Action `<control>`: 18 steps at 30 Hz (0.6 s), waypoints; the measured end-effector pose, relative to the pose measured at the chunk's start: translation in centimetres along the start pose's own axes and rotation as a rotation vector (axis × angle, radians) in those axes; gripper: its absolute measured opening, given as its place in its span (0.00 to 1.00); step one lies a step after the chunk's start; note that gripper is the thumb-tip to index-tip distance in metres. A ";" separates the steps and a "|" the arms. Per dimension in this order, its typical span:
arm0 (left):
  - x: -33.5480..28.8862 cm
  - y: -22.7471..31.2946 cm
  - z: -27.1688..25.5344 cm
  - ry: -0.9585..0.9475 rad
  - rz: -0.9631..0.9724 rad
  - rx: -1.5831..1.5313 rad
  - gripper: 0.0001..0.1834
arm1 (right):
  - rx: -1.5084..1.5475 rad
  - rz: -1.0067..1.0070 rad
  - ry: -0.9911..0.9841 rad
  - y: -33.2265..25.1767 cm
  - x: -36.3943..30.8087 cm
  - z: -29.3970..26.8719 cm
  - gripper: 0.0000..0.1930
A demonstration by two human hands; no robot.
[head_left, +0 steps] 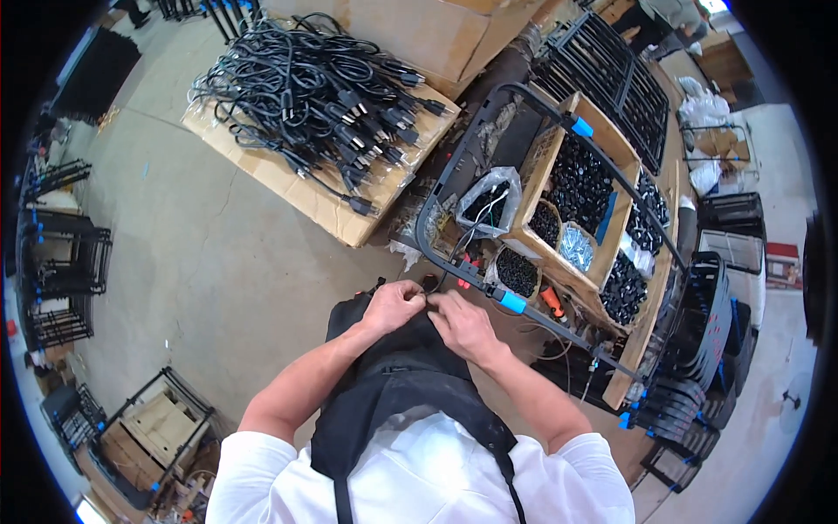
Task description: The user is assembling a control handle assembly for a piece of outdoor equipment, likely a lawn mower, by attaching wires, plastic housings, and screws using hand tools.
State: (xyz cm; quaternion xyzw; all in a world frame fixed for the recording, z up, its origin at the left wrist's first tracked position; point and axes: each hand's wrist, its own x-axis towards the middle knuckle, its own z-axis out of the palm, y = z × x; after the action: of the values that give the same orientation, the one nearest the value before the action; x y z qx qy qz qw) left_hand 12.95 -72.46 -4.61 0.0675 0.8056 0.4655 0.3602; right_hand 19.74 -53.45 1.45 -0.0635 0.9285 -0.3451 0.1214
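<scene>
In front of my waist, my left hand [395, 306] is closed in a pinch, its thumb and fingertips pressed together. My right hand [467, 325] is beside it, fingers bent inward and fingertips almost meeting the left ones. Whatever lies between the fingertips is too small and hidden to name. Just beyond them, a short dark cable [442, 281] hangs from the near bar of a black tubular frame [425, 229]. Blue sleeves [512, 302] wrap the frame's bar. White wires [474, 229] run across the frame near its small red parts [465, 272].
A wooden parts box [534, 240] holds black fittings and silver screws. By it are a plastic bag [495, 194] of black pieces and an orange-handled tool [552, 301]. Black power cords [292, 96] are piled on cardboard [336, 214] at far left. Stacked black frames [698, 349] stand right.
</scene>
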 end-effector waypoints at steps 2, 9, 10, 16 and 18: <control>-0.1 -0.3 0.1 -0.045 -0.025 -0.082 0.21 | 0.136 0.369 -0.022 1.7 -1.4 1.2 0.24; -0.3 1.4 -0.9 -0.154 0.055 -0.062 0.18 | -0.388 0.803 0.163 16.6 6.1 11.2 0.42; -0.3 1.5 -1.0 -0.152 0.048 -0.097 0.17 | -0.505 0.678 0.271 17.7 6.9 12.2 0.32; 1.8 -0.2 1.2 -0.234 -0.017 -0.382 0.16 | -0.409 0.439 0.238 25.6 4.2 11.9 0.21; 1.4 -1.4 0.4 -0.201 -0.039 -0.425 0.16 | -0.082 0.701 0.052 16.3 1.2 12.2 0.20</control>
State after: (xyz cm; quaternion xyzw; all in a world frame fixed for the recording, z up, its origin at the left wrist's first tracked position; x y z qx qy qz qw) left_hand 12.48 -72.33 -6.57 0.0205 0.6508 0.6086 0.4536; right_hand 21.35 -49.01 -18.39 0.2631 0.9097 -0.2463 0.2061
